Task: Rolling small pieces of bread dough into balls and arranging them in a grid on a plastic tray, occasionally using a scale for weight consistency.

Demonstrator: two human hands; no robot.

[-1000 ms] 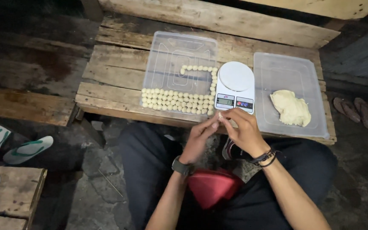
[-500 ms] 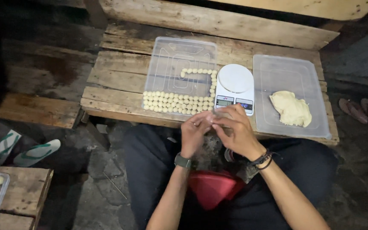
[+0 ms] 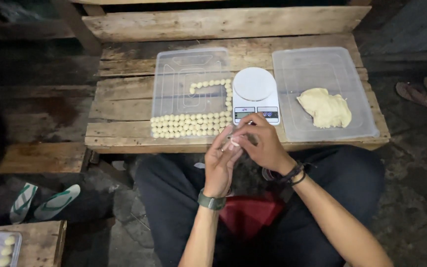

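My left hand (image 3: 222,165) and my right hand (image 3: 262,145) meet in front of me, just below the wooden bench's front edge. Between their fingertips they pinch a small piece of pale dough (image 3: 234,142). Right behind the hands stands a white kitchen scale (image 3: 255,95) with nothing on its round plate. To its left lies a clear plastic tray (image 3: 184,74) with several small dough balls (image 3: 192,124) in rows along its near and right sides. On the right, a second clear tray (image 3: 322,64) holds a lump of yellowish dough (image 3: 325,108).
The wooden bench (image 3: 124,99) has a raised plank along its back. A pair of green-and-white flip-flops (image 3: 43,201) lies on the ground at left, and brown sandals (image 3: 423,92) at right. A small tray with dough balls (image 3: 1,247) sits at the bottom left corner.
Both hands stayed together over my lap, shifting slightly while working the small dough piece. The camera tilted, so the bench sits lower in view.
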